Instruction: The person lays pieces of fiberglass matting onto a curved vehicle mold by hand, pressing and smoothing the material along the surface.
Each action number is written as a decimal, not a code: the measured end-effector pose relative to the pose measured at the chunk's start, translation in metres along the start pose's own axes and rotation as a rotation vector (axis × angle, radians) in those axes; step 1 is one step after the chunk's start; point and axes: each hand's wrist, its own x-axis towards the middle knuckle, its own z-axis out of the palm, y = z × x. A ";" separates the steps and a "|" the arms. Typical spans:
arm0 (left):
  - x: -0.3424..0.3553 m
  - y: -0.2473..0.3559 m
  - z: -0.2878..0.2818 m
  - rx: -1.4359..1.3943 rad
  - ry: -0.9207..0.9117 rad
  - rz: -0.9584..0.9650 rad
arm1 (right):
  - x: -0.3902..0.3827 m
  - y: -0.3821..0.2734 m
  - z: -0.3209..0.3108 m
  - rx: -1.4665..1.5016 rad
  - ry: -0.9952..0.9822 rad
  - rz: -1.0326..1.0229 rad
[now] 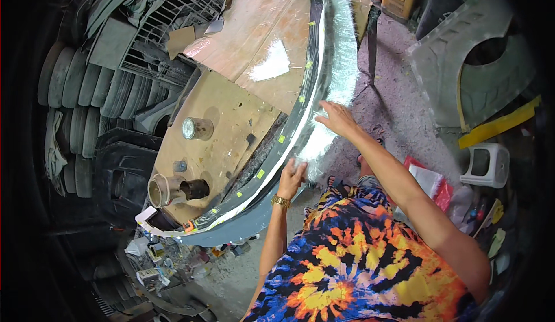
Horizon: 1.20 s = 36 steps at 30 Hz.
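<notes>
A long, curved, dark panel [270, 165] sweeps across the work surface, with a white strip and several small yellow-green tape pieces along it. A white, frayed fibreglass mat [342, 62] lies over its right side, its loose fibres hanging past the outer edge. My right hand [337, 118] is at the middle of the mat, thumb and fingers spread, fingertips at its inner edge. Closer to me, my left hand [292, 178] touches the panel beside the mat's near end, thumb apart from the fingers. A gold-coloured watch [281, 201] is on my left wrist.
On the cardboard-covered table [231, 99] stand a glass jar [199, 129] and a larger tub [165, 190]. Stacked tyres [72, 79] and a metal rack [159, 27] fill the left. At right are a grey body panel [439, 85], a white stool [487, 166] and plastic bags [430, 186].
</notes>
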 end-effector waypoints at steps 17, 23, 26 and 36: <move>0.021 -0.023 -0.007 0.776 0.268 0.497 | -0.071 0.000 0.107 0.881 -0.208 0.399; 0.035 -0.020 -0.012 1.092 0.357 0.472 | -0.061 0.006 0.134 0.653 -0.150 0.397; 0.038 -0.022 -0.014 1.119 0.365 0.495 | -0.059 0.005 0.138 0.506 -0.104 0.337; 0.040 -0.019 -0.020 1.127 0.329 0.391 | -0.049 -0.001 0.134 0.282 -0.064 0.254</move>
